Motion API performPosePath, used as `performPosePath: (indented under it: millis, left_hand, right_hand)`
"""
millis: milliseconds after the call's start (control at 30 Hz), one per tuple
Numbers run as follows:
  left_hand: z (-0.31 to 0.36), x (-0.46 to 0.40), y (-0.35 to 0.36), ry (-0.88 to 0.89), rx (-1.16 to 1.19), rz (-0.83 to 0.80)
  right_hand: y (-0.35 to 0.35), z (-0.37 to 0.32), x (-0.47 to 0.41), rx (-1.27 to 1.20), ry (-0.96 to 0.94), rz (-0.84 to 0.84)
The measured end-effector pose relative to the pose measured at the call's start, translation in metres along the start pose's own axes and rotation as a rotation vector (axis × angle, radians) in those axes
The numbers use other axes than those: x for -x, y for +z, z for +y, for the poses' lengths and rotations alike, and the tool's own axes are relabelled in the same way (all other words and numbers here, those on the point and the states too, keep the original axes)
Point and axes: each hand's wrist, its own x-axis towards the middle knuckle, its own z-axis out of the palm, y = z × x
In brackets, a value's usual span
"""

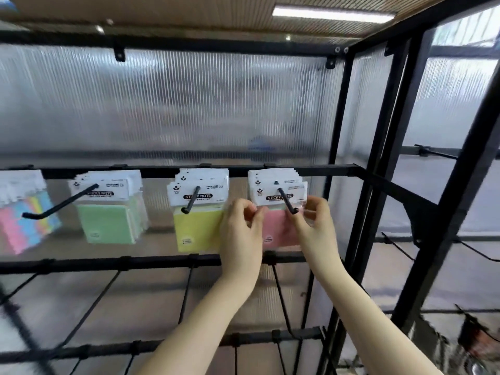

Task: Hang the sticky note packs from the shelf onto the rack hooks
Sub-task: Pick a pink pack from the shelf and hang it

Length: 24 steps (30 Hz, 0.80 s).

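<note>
A: Where is the pink sticky note pack (280, 228)?

B: At four o'clock, threaded on a black metal rack hook (287, 200). Left hand (240, 228) and right hand (313, 223) pinch its side edges.

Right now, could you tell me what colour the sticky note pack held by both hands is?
Pink, under a white header card; the head view shows it.

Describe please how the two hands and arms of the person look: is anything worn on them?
Both arms are bare from the frame's bottom edge up to the wrists; no sleeve shows. The left hand and the right hand wear no gloves, and no ring, watch or bracelet is visible. The picture is too soft to judge the fingernails.
</note>
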Motion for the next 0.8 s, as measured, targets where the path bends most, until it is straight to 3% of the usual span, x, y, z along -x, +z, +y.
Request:
performPosePath:
  millis: [267,433,667,800]
  left_hand:
    - [0.004,0.013,-0.006,0.005,-0.071,-0.05]
    - [-0.009,0.036,-0.02,-0.071,-0.175,-0.092]
    - [-0.04,0.045,-0.057,-0.181,-0.41,-0.382]
    - [-0.059,0.04,-0.102,-0.213,-0.465,-0.459]
  right_hand:
    - [-0.007,0.004,0.012,0.012,0.056,-0.06]
    - [-0.01,0.016,0.035,0.12,0.204,-0.151]
    - [0.007,0.017,0.057,0.435,0.329,-0.308]
    - [0.043,0.003,0.073,0.488,0.397,-0.388]
